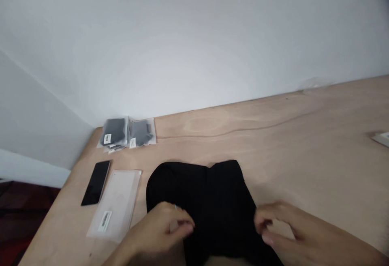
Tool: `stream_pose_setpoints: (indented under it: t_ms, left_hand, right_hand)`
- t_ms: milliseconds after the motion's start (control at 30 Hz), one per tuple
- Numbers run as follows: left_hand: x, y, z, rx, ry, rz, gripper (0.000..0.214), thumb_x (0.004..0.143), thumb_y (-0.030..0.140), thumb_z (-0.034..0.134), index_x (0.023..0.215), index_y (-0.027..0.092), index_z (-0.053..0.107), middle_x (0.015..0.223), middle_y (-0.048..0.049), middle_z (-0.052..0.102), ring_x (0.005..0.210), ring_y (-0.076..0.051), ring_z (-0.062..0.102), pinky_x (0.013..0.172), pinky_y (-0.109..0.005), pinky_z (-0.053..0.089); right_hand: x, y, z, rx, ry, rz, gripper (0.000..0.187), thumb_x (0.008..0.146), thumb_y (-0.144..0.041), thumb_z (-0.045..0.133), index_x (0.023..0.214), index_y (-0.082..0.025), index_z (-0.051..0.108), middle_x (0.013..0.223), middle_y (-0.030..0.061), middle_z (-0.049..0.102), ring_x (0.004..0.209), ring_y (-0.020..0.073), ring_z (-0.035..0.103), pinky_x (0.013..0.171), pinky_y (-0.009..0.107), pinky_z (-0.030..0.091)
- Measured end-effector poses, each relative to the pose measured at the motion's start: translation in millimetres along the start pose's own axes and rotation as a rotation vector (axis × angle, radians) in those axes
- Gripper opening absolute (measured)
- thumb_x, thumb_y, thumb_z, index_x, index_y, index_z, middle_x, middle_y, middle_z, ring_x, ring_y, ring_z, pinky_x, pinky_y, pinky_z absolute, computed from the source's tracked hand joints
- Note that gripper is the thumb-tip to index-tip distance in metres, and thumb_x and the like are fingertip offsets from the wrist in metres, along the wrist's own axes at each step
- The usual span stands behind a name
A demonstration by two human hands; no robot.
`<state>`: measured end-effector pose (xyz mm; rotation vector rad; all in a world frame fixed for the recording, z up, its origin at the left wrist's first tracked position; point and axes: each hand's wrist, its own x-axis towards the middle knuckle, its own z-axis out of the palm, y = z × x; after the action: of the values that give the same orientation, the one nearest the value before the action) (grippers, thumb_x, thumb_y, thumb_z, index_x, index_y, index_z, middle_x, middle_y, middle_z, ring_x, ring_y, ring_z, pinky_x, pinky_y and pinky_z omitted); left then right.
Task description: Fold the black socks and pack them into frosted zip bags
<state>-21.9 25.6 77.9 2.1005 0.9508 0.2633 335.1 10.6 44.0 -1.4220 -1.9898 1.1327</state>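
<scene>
- Two hands hold a black cloth (200, 193) flat on the tabletop (304, 144).
- The left hand (161, 229) has its fingers curled shut on the cloth's left side.
- The right hand (291, 229) has its fingers pinched on the right edge.
- A phone (96, 183) and a clear bag (117, 203) lie just left.

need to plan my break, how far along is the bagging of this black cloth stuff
Done: filled bags lie stacked at the far left. In hand: left hand and right hand grip the black cloth at its near edge. Left: the empty bag beside the phone holds nothing yet.
</scene>
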Motion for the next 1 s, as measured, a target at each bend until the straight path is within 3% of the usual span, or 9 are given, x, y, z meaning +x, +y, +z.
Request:
stream_pose_setpoints:
  t_ms: [67,133,233,367,533,700,800,900,1000]
  left_hand:
    - [5,-22,-1.3,0.116,0.269,-0.039,0.025,0.103,0.022,0.05,0.11,0.023,0.074,0.1,-0.0055,0.077,0.093,-0.022,0.072,0.084,-0.032,0.054]
    - [15,-48,-6.6,0.322,0.496,-0.052,0.03,0.101,0.021,0.048,0.123,0.021,0.069,0.113,-0.0117,0.072,0.108,-0.028,0.067,0.096,-0.043,0.052]
    - [34,-84,-21.4,0.475,0.536,-0.111,0.044,0.095,0.016,0.056,0.139,0.019,0.059,0.134,-0.0165,0.064,0.126,-0.035,0.057,0.105,-0.055,0.047]
    - [51,-106,-39.5,0.454,0.471,-0.129,0.043,0.087,0.006,0.058,0.129,0.016,0.065,0.106,-0.0131,0.073,0.098,-0.03,0.069,0.088,-0.047,0.057]
    - [40,-93,-45.0,0.403,0.49,-0.096,0.025,0.086,0.003,0.053,0.095,0.018,0.071,0.092,-0.0081,0.072,0.092,-0.025,0.069,0.086,-0.04,0.058]
    - [-6,-67,-35.2,0.314,0.498,-0.017,0.028,0.085,0.003,0.048,0.096,0.02,0.068,0.105,-0.009,0.073,0.107,-0.024,0.066,0.093,-0.04,0.056]
    - [-39,-57,-25.9,0.306,0.391,0.011,0.028,0.087,0.005,0.049,0.097,0.021,0.069,0.113,-0.0085,0.074,0.115,-0.025,0.065,0.097,-0.043,0.056]
    - [-63,-47,-21.6,0.43,0.255,-0.036,0.03,0.086,0.011,0.059,0.111,0.024,0.071,0.114,-0.0067,0.074,0.118,-0.03,0.065,0.095,-0.047,0.058]
    - [-71,-33,-21.4,0.517,0.3,-0.051,0.034,0.091,0.016,0.061,0.124,0.024,0.068,0.115,-0.0077,0.074,0.124,-0.031,0.063,0.097,-0.047,0.059]
  right_hand:
    - [19,9,-1,-0.109,-0.021,-0.016,0.022,0.094,-0.044,0.059,0.097,-0.031,0.076,0.091,0.0047,0.077,0.077,0.0233,0.071,0.069,0.035,0.06]
    - [44,23,-1,-0.25,0.232,-0.07,0.033,0.097,-0.046,0.052,0.115,-0.026,0.07,0.11,0.0106,0.075,0.097,0.0282,0.071,0.084,0.044,0.06]
    - [81,44,0,-0.316,0.321,-0.132,0.042,0.094,-0.046,0.051,0.126,-0.022,0.064,0.129,0.0154,0.068,0.121,0.0352,0.062,0.101,0.056,0.051]
    - [103,55,0,-0.344,0.275,-0.176,0.024,0.09,-0.04,0.053,0.101,-0.025,0.068,0.109,0.0123,0.073,0.105,0.0336,0.068,0.09,0.052,0.056]
    - [88,43,-10,-0.351,0.282,-0.205,0.021,0.094,-0.039,0.051,0.087,-0.025,0.065,0.086,0.0087,0.067,0.085,0.0284,0.066,0.077,0.045,0.057]
    - [39,36,-16,-0.338,0.264,-0.257,0.021,0.095,-0.041,0.057,0.087,-0.025,0.069,0.102,0.0113,0.063,0.097,0.0268,0.064,0.083,0.041,0.056]
    - [6,43,-12,-0.318,0.095,-0.215,0.017,0.094,-0.037,0.061,0.086,-0.026,0.072,0.12,0.0118,0.063,0.109,0.0275,0.065,0.09,0.041,0.056]
    - [-16,50,-4,-0.313,-0.071,-0.164,0.015,0.089,-0.033,0.066,0.101,-0.032,0.075,0.129,0.0086,0.066,0.116,0.0291,0.066,0.093,0.042,0.058]
    - [-22,43,5,-0.38,-0.006,-0.162,0.025,0.092,-0.037,0.063,0.114,-0.034,0.075,0.129,0.0077,0.069,0.116,0.0306,0.068,0.094,0.045,0.06]
